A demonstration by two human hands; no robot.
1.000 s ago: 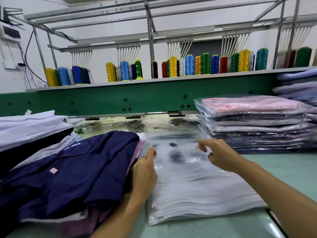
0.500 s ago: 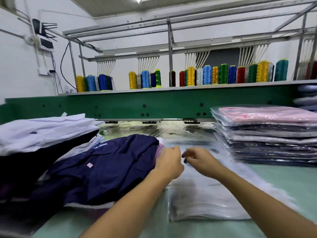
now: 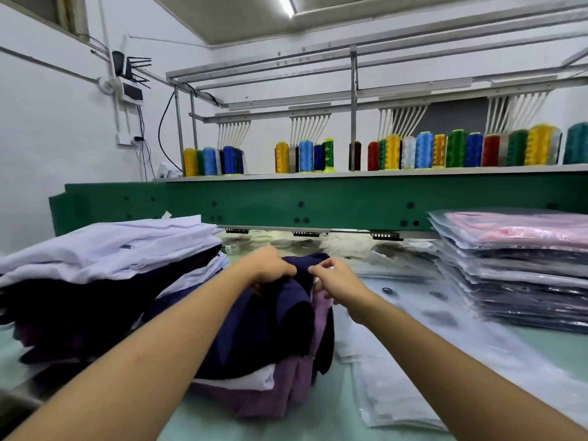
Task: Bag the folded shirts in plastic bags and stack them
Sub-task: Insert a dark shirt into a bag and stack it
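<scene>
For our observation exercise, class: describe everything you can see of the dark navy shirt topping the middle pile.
The navy shirt is soft, matte cloth, folded but rumpled, draped atop a pile of white and mauve shirts on the pale green table. At its far edge the left hand bunches the cloth and the right hand pinches it. Its near side hangs down the pile's front.

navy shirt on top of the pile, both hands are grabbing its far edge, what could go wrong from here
1. The left hand and right hand grip the navy shirt only at its far edge, so lifting may undo the fold.
2. The right fingers sit beside the pink shirt underneath, which may drag along.
3. The loose plastic bags alongside could slide if brushed.
</scene>
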